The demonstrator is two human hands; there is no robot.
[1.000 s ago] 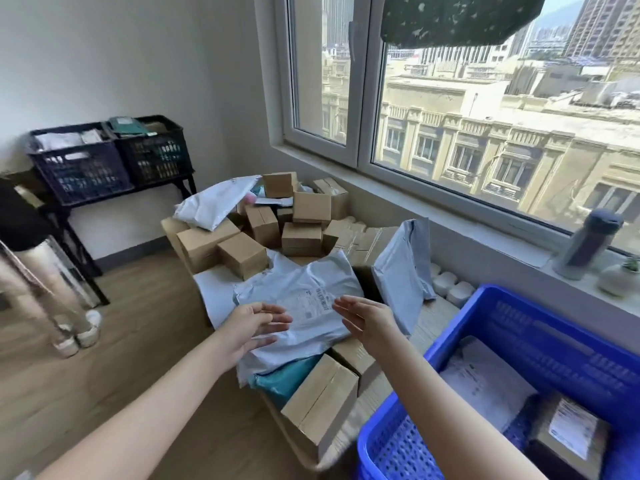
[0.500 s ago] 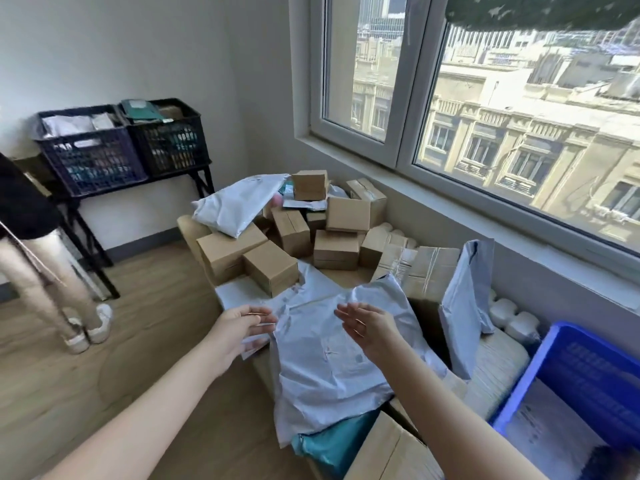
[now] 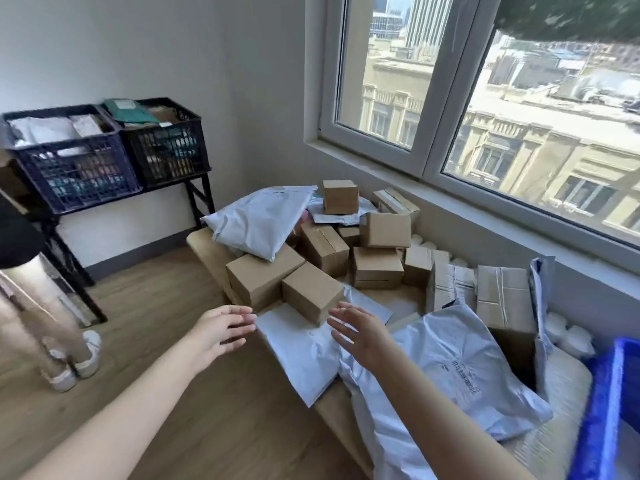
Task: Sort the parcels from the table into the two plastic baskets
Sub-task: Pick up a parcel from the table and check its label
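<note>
A small cardboard box [image 3: 312, 292] sits at the near edge of the parcel heap on the table [image 3: 207, 247], resting on a flat white mailer [image 3: 304, 344]. It lies just ahead of and between both hands, its long axis running left-right. The right hand [image 3: 360, 336] is nearer than the left hand [image 3: 218, 329]; both have loose, spread fingers and hold nothing

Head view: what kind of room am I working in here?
Probably a small makeshift parcel-sorting room: cardboard boxes and mailer bags heaped on a table by a window, with filled dark crates on a stand.
</note>
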